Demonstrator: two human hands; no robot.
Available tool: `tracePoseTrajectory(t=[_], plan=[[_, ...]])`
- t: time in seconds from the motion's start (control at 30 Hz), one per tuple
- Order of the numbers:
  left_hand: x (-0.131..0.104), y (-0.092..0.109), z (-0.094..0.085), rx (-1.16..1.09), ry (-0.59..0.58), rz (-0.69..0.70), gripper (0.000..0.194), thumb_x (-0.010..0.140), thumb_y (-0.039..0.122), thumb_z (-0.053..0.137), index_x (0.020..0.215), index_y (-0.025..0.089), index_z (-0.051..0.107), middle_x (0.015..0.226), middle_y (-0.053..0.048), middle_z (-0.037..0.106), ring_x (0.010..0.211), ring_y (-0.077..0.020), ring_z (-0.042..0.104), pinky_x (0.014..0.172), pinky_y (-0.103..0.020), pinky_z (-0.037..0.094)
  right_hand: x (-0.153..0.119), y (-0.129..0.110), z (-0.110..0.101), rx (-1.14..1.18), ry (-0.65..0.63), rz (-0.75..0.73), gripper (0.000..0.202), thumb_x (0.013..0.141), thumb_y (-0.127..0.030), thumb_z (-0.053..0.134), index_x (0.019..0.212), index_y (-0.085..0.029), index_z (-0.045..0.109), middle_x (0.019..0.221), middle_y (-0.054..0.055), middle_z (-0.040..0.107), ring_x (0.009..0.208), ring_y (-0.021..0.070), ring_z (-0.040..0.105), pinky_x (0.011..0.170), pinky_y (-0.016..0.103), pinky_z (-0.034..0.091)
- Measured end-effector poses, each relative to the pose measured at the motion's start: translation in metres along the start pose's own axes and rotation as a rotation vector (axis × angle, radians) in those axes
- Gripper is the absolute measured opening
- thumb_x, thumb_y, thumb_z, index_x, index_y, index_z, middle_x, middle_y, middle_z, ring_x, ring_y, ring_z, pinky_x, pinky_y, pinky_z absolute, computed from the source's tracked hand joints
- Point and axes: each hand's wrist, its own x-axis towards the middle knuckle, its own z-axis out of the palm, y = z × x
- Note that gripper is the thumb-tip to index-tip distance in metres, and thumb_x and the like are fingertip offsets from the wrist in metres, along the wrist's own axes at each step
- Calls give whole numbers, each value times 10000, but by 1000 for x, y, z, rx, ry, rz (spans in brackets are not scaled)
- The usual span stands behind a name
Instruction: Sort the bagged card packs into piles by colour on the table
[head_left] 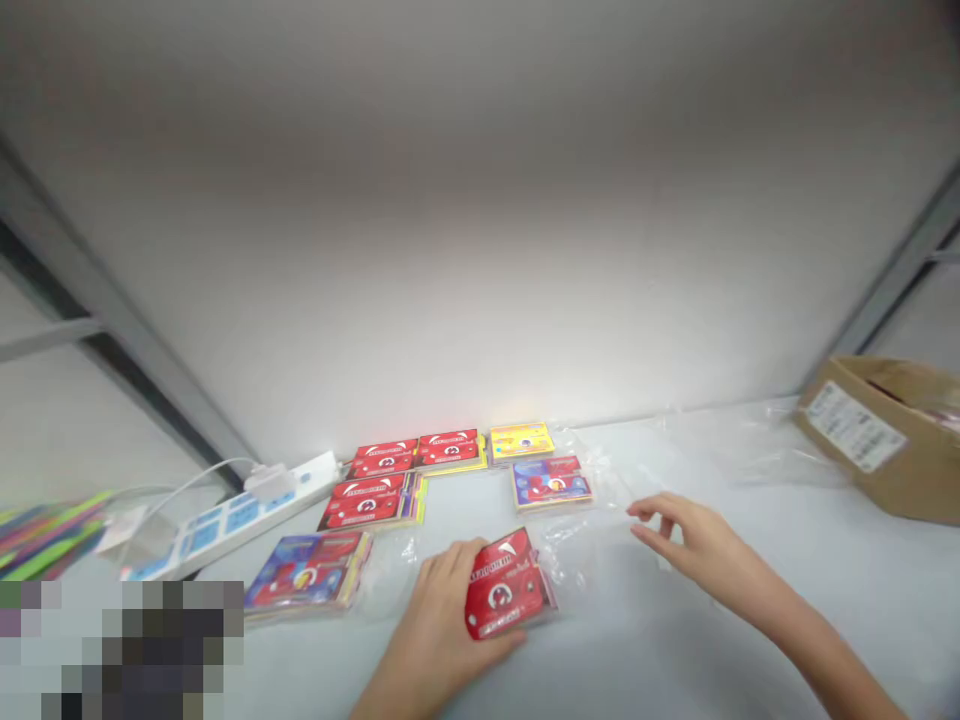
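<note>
My left hand [444,625] is closed around the left side of a red printed card stack [504,588], low over the front middle of the table. Clear plastic film shows at the stack's right edge. To the right, my right hand [686,540] hovers apart from the stack, its thumb and fingers loosely curved with a gap between them and nothing visible in it. Beyond my hands lie a blue and red card stack [551,483] and a yellow card stack [521,440].
More red card stacks [367,502] lie at the back left, with a blue and red stack [306,572] nearer. A white power strip [232,515] with a plugged-in adapter runs along the left. A cardboard box [885,440] stands at the right, beside clear plastic bags [750,445].
</note>
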Motion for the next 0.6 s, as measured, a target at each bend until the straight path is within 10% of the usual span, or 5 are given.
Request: tracePoseTrajectory(t=[0.17, 0.6], plan=[[0, 0, 0, 2, 1, 7, 708, 552, 413, 737, 1174, 198, 474, 1182, -78, 538, 1073, -312, 473, 940, -430, 369, -7, 39, 12, -104, -85, 70, 347, 726, -277, 531, 1052, -191, 614, 1051, 112, 610, 905, 237, 604, 834, 347, 447], [-1, 1, 1, -8, -10, 19, 706, 548, 387, 746, 1171, 194, 476, 1190, -87, 531, 1085, -299, 468, 945, -431, 365, -4, 33, 13, 56, 64, -3, 155, 717, -179, 439, 765, -192, 585, 733, 40, 588, 628, 175, 564, 609, 309, 466]])
